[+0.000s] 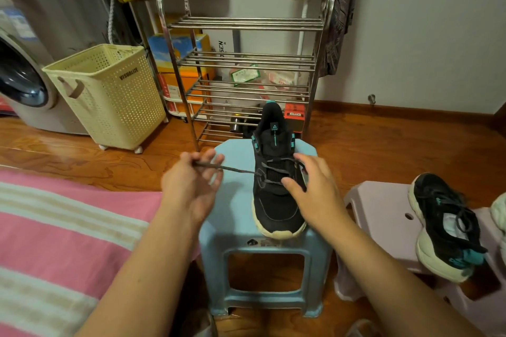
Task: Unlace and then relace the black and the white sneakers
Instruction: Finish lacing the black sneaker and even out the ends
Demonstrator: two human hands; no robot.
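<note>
A black sneaker with a cream sole and teal accents stands on a light blue stool, toe toward me. Its grey shoelace is threaded only through the lower eyelets. My left hand pinches one lace end and holds it taut out to the left of the shoe. My right hand rests on the shoe's right side, fingers spread over the laces. A second black sneaker, laced, lies on a lilac stool at right. A white shoe peeks in at the right edge.
A steel shoe rack stands behind the blue stool. A cream laundry basket and a washing machine are at left. A pink striped bedcover fills the lower left. The floor is wood.
</note>
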